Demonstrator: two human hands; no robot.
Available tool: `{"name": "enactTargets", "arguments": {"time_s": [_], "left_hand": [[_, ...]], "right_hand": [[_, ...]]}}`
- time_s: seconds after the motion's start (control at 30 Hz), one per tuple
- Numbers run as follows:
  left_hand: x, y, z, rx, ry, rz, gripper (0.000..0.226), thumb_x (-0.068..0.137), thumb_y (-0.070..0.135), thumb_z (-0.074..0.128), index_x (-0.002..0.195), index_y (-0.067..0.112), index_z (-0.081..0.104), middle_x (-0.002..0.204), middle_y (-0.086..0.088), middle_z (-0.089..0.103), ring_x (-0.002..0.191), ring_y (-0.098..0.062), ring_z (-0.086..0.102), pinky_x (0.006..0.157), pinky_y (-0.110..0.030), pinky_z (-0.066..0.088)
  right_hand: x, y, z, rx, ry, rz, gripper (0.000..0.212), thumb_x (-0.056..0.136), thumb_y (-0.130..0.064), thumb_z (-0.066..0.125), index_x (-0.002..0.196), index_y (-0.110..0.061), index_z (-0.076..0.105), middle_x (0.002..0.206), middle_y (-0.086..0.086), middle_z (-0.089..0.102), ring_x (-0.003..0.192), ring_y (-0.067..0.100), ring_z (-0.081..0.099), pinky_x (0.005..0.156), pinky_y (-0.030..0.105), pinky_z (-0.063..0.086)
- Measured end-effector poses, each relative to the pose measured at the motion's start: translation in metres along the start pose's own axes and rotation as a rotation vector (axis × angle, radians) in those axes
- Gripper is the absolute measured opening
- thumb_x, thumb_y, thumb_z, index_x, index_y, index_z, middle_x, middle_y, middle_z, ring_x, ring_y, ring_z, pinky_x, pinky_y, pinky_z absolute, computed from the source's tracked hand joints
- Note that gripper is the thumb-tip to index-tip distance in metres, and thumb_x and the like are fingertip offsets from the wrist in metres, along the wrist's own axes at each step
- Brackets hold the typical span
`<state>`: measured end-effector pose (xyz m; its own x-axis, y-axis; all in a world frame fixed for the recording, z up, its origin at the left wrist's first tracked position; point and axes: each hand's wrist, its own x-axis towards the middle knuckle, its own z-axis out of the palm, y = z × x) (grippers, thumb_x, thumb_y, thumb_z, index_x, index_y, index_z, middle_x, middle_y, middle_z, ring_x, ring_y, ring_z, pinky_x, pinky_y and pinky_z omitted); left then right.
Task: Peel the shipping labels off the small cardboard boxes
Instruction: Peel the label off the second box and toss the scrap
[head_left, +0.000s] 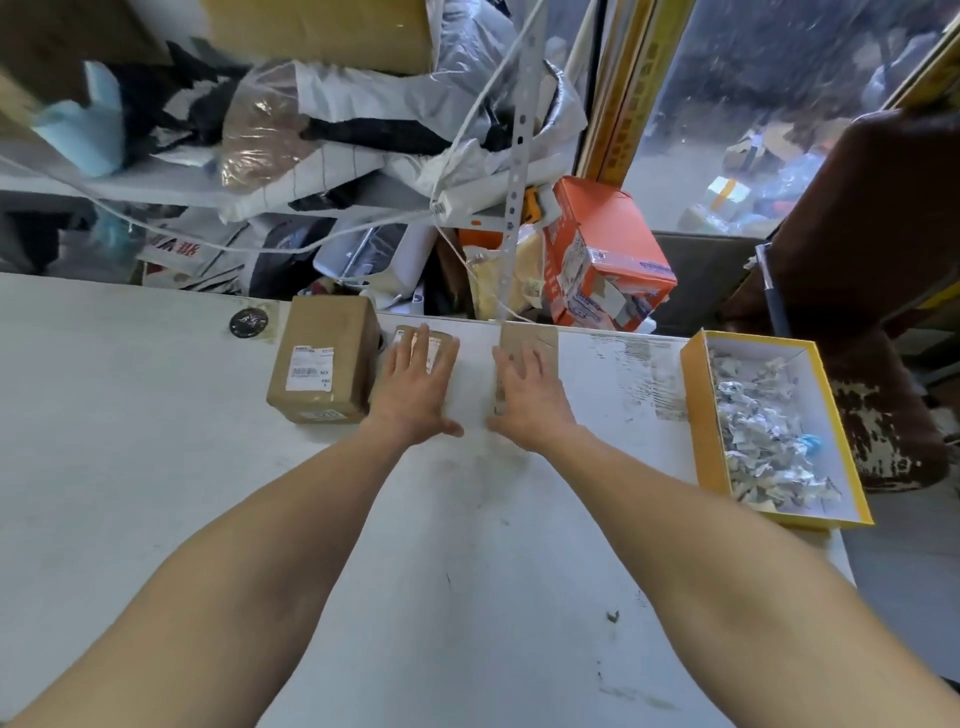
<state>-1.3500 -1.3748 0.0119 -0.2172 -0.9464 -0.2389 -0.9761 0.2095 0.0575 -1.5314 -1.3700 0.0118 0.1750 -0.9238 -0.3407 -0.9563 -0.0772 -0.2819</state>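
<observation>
The near half of the white bench lies bare apart from small dark specks, and both bare forearms reach across it toward the far edge. The left part of the bench is open too, with only a round dark disc near the far edge.

Along the right edge sits a yellow tray with a white inside, holding a heap of crumpled label scraps (a bit of blue shows among them).

Near the far edge stand three small cardboard boxes in a row. The left hand lies flat, fingers spread, on top of the middle box, covering most of its shipping label; it presses rather than grasps. The right hand rests flat with fingers spread on the right box, nothing pinched; no label shows on the part of the box in view. A narrow strip of bench separates these two boxes.

The left box, just beside the middle one, is untouched and carries a white label on its top.

Beyond the far edge is a crowded shelf of bags and an orange carton.
</observation>
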Motion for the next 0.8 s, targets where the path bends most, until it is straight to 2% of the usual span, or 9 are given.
{"name": "enactTargets", "arguments": {"time_s": [0.07, 0.13, 0.23, 0.3, 0.37, 0.5, 0.6, 0.8], "left_hand": [[-0.006, -0.025, -0.002, 0.055, -0.024, -0.069, 0.123, 0.069, 0.069, 0.072, 0.155, 0.026, -0.005, 0.162, -0.021, -0.003, 0.148, -0.04, -0.012, 0.119, -0.053, -0.002], [-0.01, -0.049, -0.001, 0.082, -0.047, -0.093, 0.121, 0.07, 0.069, 0.07, 0.155, 0.026, -0.004, 0.162, -0.019, 0.002, 0.147, -0.042, -0.009, 0.118, -0.056, -0.004], [-0.009, -0.074, 0.005, 0.115, -0.08, -0.02, 0.115, 0.074, 0.067, 0.068, 0.156, 0.027, -0.002, 0.162, -0.015, 0.008, 0.147, -0.042, -0.011, 0.117, -0.059, -0.009], [-0.007, -0.082, 0.007, 0.12, -0.077, 0.046, 0.107, 0.078, 0.063, 0.066, 0.156, 0.029, 0.002, 0.159, -0.01, 0.024, 0.147, -0.04, -0.011, 0.116, -0.059, -0.011], [-0.006, -0.087, 0.009, 0.097, -0.055, 0.086, 0.097, 0.083, 0.057, 0.063, 0.156, 0.029, 0.006, 0.155, -0.005, 0.036, 0.149, -0.036, -0.009, 0.117, -0.058, -0.012], [-0.005, -0.102, 0.014, 0.037, 0.01, 0.143, 0.069, 0.096, 0.034, 0.049, 0.155, 0.03, 0.013, 0.15, 0.001, 0.046, 0.151, -0.029, -0.004, 0.115, -0.057, -0.013], [-0.01, -0.108, 0.014, 0.013, 0.034, 0.192, 0.065, 0.099, 0.029, 0.047, 0.155, 0.033, 0.016, 0.148, 0.008, 0.048, 0.152, -0.029, -0.001, 0.114, -0.054, -0.017], [-0.041, -0.105, 0.014, -0.003, 0.101, 0.248, 0.066, 0.094, 0.031, 0.054, 0.153, 0.033, 0.024, 0.144, 0.01, 0.052, 0.152, -0.029, 0.003, 0.115, -0.052, -0.015]], "right_hand": [[0.002, -0.019, 0.003, -0.021, -0.032, -0.04, 0.099, 0.087, -0.044, 0.066, 0.156, -0.029, -0.003, 0.164, 0.011, -0.004, 0.151, 0.032, -0.007, 0.12, 0.05, 0.011], [0.006, -0.04, 0.008, -0.059, -0.03, -0.08, 0.097, 0.088, -0.046, 0.064, 0.157, -0.025, -0.001, 0.164, 0.012, 0.005, 0.151, 0.033, 0.001, 0.12, 0.047, 0.014], [0.013, -0.068, 0.021, -0.08, -0.032, -0.098, 0.098, 0.085, -0.044, 0.064, 0.156, -0.02, 0.001, 0.149, 0.018, 0.037, 0.141, 0.037, 0.025, 0.114, 0.045, 0.025], [0.017, -0.085, 0.033, -0.083, -0.052, -0.073, 0.095, 0.083, -0.042, 0.064, 0.155, -0.019, 0.007, 0.136, 0.016, 0.049, 0.129, 0.036, 0.039, 0.105, 0.044, 0.033], [0.017, -0.098, 0.044, -0.058, -0.044, -0.026, 0.09, 0.086, -0.037, 0.063, 0.155, -0.018, 0.009, 0.139, 0.016, 0.046, 0.127, 0.035, 0.042, 0.103, 0.044, 0.036], [0.015, -0.11, 0.056, -0.016, 0.011, 0.04, 0.079, 0.093, -0.028, 0.057, 0.155, -0.018, 0.009, 0.145, 0.015, 0.042, 0.128, 0.034, 0.042, 0.098, 0.045, 0.04], [0.006, -0.114, 0.057, 0.027, 0.014, 0.075, 0.076, 0.093, -0.027, 0.054, 0.155, -0.017, 0.012, 0.144, 0.014, 0.044, 0.126, 0.034, 0.043, 0.096, 0.043, 0.042], [-0.032, -0.123, 0.057, 0.097, 0.066, 0.119, 0.07, 0.095, -0.03, 0.053, 0.154, -0.018, 0.016, 0.146, 0.015, 0.043, 0.126, 0.035, 0.042, 0.103, 0.042, 0.04]]}}
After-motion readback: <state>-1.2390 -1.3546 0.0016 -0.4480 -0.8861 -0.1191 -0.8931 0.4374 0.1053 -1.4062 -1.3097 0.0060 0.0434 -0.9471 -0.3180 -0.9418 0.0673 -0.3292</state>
